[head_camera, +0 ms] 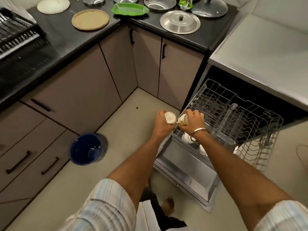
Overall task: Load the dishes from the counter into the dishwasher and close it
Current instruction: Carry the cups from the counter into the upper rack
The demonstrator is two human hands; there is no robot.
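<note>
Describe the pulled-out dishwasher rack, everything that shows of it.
The rack is a grey wire basket with rows of upright tines, slid out of the dark dishwasher opening above the lowered door. It sits level and mostly bare. Two white cups rest near its front left corner. The right hand holds a cream cup at that corner; whether the cup touches the wire cannot be told. A second wire basket shows below its right end.

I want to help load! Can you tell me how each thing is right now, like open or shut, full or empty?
Dishwasher door: open, folded down.
Upper rack: pulled out, mostly empty.
Left hand: holds a cup.
Right hand: holds another cup.
Cupboard doors: shut.
Drawers: shut.
Blue bucket: upright on the floor, looks empty.
Green dish: on the counter, empty.
</note>
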